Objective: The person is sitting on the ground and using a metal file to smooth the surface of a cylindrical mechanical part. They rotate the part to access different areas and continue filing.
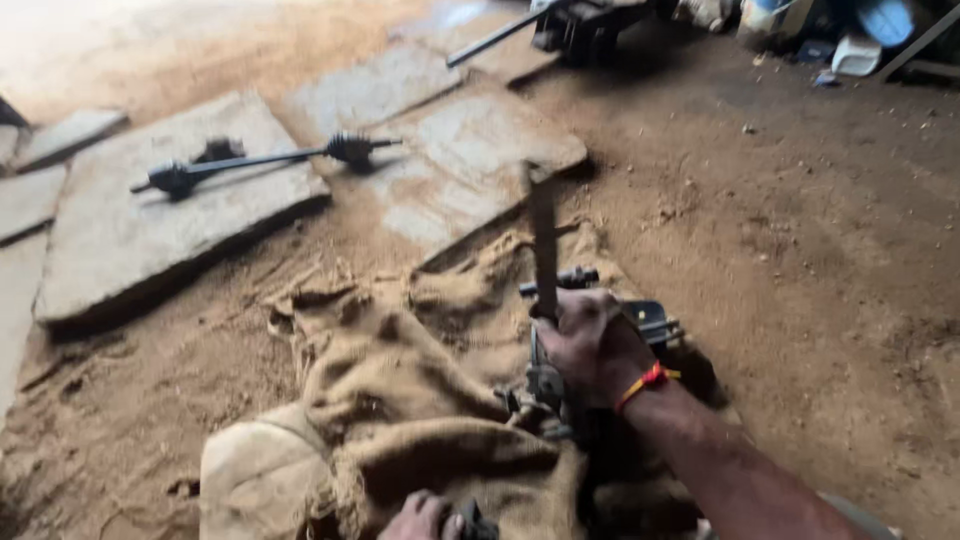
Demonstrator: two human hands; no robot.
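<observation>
Axle shaft (265,160) on stone slab (120,240)

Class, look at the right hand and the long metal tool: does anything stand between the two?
Nothing visible does. The right hand is already closed around the long metal tool, which rises above the burlap sack. The left hand rests low on a dark part at the sack's edge.

Cut off by bottom edge: left hand (420,518), gripping a small dark metal part (474,522). Motion-blurred beyond detail: long brown-handled hammer-like tool (545,245) raised in right hand (590,342). Partly buried under rumpled tan burlap sacking (400,400): dark metal assembly (545,392).
</observation>
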